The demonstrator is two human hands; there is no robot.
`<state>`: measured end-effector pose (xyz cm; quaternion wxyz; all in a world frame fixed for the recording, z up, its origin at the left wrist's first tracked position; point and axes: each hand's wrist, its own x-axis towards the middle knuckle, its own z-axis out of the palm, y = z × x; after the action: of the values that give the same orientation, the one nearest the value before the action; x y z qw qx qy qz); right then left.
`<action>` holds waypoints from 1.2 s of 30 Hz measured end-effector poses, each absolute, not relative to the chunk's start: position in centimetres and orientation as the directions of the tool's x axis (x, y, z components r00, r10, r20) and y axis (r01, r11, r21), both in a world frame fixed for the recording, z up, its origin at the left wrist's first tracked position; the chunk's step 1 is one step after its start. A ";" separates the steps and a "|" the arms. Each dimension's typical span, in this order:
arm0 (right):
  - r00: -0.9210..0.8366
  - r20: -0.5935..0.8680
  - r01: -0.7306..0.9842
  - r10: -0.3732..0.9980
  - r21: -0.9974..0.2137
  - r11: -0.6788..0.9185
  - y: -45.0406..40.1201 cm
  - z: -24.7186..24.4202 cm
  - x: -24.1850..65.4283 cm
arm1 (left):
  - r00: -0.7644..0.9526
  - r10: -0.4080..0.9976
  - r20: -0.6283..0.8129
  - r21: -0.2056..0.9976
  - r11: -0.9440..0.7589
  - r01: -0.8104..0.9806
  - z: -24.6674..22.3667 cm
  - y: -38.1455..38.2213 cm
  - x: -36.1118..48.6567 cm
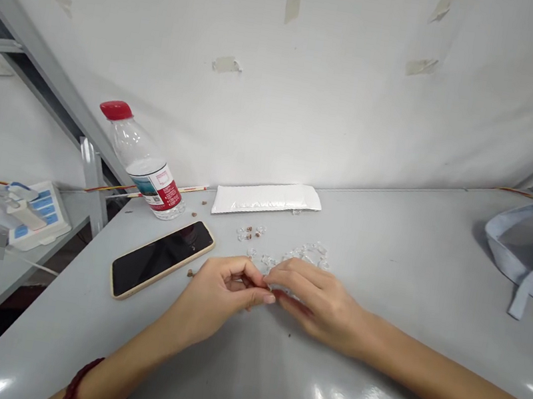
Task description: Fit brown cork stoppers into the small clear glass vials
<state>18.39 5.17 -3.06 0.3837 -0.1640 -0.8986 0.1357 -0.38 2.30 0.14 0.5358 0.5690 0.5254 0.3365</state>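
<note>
Left hand point(222, 290) and right hand point(318, 300) together, fingertips meeting low over the surface point(415, 250); can't tell what they grip. Clear mini bottles point(310, 253) lie just beyond right hand, corked ones point(244, 232) farther left, loose cork point(191, 273) between phone point(160, 260) and left hand.

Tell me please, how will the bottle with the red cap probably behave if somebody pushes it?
The bottle would probably tip if pushed near its red cap, since it stands tall and narrow. Once down, its round body could roll. Its clear wall looks like thin plastic, so it might dent when squeezed.
</note>
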 end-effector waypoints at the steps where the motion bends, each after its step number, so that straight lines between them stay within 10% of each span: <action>1: -0.649 0.648 0.189 0.398 -0.368 0.910 5.1 -3.1 18.4 | 0.209 0.962 -0.178 0.960 0.123 0.252 0.3 2.3 -0.4; 10: -0.633 0.691 0.154 0.348 -0.328 0.932 4.9 -3.0 17.9 | 0.217 0.954 -0.209 0.951 0.146 0.274 0.7 2.6 -0.8; 22: -0.549 0.580 0.196 0.602 -0.611 0.767 4.5 -2.4 18.3 | 0.222 0.953 -0.207 0.964 0.160 0.214 0.9 2.3 -0.6; 31: -0.588 0.741 0.101 0.325 -0.331 0.938 4.5 -2.8 17.8 | 0.209 0.942 -0.264 0.949 0.214 0.233 1.0 2.2 -0.4; 36: -0.531 0.775 0.031 0.342 -0.385 0.922 4.1 -2.4 17.7 | 0.345 0.909 -0.233 0.964 0.169 0.205 0.7 2.3 -0.5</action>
<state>17.66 4.14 -2.43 0.4717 -0.1085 -0.8595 0.1645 -0.47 2.31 0.71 0.5885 0.5711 0.4880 0.2991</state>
